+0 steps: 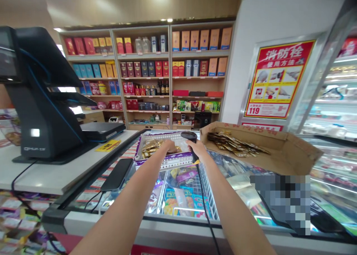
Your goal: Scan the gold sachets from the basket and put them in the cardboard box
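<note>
My right hand [197, 148] is wrapped round the handle of a black barcode scanner [189, 136]. Its head is over the right end of a white plastic basket [178, 160] with purple trim, and its cable hangs down toward me. Inside the basket lie small gold packets [150, 146], mostly at the left. My left hand [169, 146] reaches in beside them with curled fingers; what they hold, if anything, is too small to make out. The basket rests on the glass top of a display freezer [139, 201], above bagged goods.
An open cardboard box [290, 152] with many gold packets [237, 143] stands at the right. A black phone-like slab [117, 174] with a cable lies at the left. A checkout terminal [41, 99] occupies the left counter. Shelves of boxed goods [145, 69] line the back.
</note>
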A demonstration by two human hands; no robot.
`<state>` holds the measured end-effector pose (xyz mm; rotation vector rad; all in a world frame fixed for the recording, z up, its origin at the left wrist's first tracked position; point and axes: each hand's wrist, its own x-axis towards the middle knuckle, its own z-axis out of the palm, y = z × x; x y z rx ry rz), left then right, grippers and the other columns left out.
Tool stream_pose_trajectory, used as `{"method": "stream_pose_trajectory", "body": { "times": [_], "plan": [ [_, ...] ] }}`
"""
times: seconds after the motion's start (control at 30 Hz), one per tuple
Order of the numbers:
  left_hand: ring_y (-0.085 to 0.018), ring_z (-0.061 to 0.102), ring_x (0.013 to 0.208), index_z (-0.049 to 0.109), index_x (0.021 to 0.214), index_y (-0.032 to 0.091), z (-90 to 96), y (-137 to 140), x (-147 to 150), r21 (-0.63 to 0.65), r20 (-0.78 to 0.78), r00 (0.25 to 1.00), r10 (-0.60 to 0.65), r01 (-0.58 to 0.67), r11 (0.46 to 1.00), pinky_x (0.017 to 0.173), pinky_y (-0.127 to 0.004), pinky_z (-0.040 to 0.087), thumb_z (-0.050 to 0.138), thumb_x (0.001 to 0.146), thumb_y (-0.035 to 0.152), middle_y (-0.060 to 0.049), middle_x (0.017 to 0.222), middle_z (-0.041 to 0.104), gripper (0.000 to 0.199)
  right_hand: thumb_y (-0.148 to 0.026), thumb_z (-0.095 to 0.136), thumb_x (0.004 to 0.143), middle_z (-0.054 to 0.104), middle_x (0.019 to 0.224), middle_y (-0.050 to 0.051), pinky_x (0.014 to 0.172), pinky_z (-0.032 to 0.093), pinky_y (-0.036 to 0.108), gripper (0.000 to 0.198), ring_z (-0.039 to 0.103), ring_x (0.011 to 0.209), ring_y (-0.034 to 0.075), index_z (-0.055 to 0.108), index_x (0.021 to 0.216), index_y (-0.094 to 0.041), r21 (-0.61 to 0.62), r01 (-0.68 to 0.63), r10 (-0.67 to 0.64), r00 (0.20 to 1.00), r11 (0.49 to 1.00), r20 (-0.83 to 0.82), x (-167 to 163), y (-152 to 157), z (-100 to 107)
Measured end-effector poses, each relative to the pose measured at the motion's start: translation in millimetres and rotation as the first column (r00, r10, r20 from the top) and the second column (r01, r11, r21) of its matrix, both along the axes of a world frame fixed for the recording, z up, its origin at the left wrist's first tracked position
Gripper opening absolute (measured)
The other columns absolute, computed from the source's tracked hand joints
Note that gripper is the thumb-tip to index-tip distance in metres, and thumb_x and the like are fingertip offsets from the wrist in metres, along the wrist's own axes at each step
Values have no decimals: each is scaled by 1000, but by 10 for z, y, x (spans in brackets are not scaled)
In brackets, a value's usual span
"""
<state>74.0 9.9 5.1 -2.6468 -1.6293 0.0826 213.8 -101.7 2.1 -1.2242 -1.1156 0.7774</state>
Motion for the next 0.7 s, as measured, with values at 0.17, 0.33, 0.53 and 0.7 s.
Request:
{"method": "stream_pose_trajectory", "body": {
  "times": [0.17, 0.33, 0.53, 0.7],
  "plan": [
    [-24, 65, 86, 72, 97, 12, 34, -73, -60, 7, 141, 990, -14, 13, 1000, 77, -30, 47, 67, 76, 36, -14, 101, 71, 32, -30, 68, 67, 54, 49, -4, 49, 39, 23, 18, 49, 45, 11, 54, 69, -19, 14, -53, 53, 996, 999, -68, 8, -44, 24],
    [-19, 63, 82, 70, 101, 15, 18, -55, -65, 67, 201, 978, -63, 51, 996, 73, -25, 45, 65, 75, 19, -9, 103, 72, 27, -31, 69, 65, 53, 49, -4, 48, 39, 23, 20, 48, 44, 11, 53, 70, -19, 26, -74, 77, 989, 997, -130, 24, -48, 22],
    [-15, 59, 74, 71, 89, 15, 32, -49, -97, 38, 303, 949, -90, 82, 996, 69, -23, 43, 58, 74, 9, -5, 86, 71, 21, -32, 69, 64, 53, 49, -3, 48, 40, 24, 21, 48, 46, 11, 53, 69, -20, 24, -108, 110, 979, 994, -173, 42, -47, 8],
    [-16, 61, 83, 65, 106, 14, -6, -7, -112, 115, 389, 915, -101, 61, 992, 72, -23, 46, 52, 83, 18, -8, 102, 69, 27, -32, 68, 65, 52, 49, -3, 48, 40, 24, 21, 48, 45, 11, 52, 64, -19, 28, -112, 116, 978, 993, -175, 42, -37, -2]
  ]
}}
